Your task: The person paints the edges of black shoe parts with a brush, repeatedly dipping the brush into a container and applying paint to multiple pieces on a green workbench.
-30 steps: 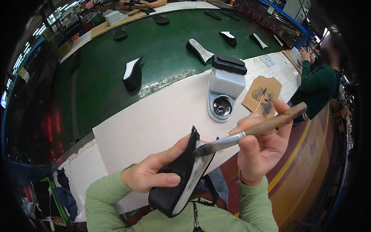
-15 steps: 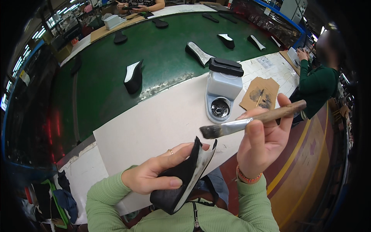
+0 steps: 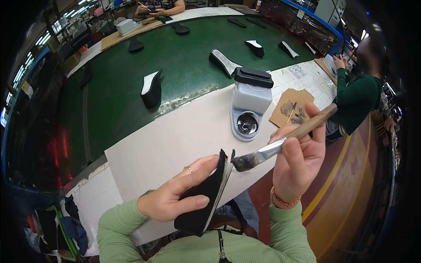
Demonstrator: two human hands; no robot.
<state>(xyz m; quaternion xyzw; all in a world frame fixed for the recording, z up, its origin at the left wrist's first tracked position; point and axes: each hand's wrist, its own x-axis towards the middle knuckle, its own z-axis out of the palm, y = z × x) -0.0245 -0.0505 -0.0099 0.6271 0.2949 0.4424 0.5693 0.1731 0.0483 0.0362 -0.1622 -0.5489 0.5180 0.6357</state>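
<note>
Black wedge sole [image 3: 209, 193] clamped in left hand [image 3: 169, 197]; brush [image 3: 302, 130] pinched in right hand [image 3: 298, 164], bristles [image 3: 245, 162] just beside sole tip. Pale strip [image 3: 218, 200] right of left thumb [image 3: 195, 203] shows; coverage looks incomplete, remaining face unclear.

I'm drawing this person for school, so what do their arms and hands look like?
Both arms have light green, ribbed sleeves. The left hand wears a gold-coloured ring, and the right hand has a reddish-orange bracelet at its wrist. Neither hand has a glove.
</note>
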